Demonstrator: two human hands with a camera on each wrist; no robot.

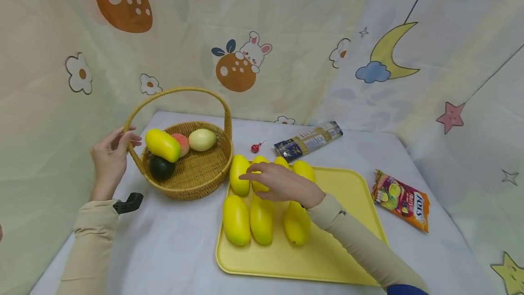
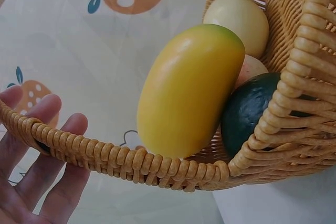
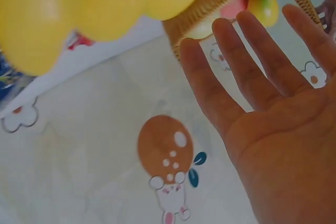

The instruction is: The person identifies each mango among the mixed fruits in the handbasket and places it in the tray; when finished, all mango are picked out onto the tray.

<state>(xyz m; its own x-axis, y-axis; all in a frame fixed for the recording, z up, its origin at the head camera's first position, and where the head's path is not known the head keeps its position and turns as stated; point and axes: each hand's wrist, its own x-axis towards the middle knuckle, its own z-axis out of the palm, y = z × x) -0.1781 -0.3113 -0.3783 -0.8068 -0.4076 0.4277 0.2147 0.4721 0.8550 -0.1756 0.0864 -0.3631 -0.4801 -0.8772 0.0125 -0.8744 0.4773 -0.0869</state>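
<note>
In the head view, my left hand (image 1: 112, 156) is at the left side of the wicker basket's handle (image 1: 176, 91). The left wrist view shows its fingers (image 2: 73, 150) nearly straight and spread, with the handle crossing them. Inside the basket (image 1: 192, 190) lie a yellow-green mango (image 1: 162, 144), a peach (image 1: 182, 144), a pale round fruit (image 1: 202, 139) and a dark green fruit (image 1: 161, 168). My right hand (image 1: 282, 183) hovers over several yellow mangoes (image 1: 236, 220) on a yellow tray (image 1: 340, 251). Its palm is bare in the right wrist view, fingers extended and holding nothing.
Behind the tray lies a packet of dry noodles (image 1: 309, 141), with a small red lollipop (image 1: 255, 147) to its left. An orange snack bag (image 1: 401, 200) rests right of the tray. A printed cloth backdrop (image 1: 294, 58) rises behind the white table (image 1: 172, 249).
</note>
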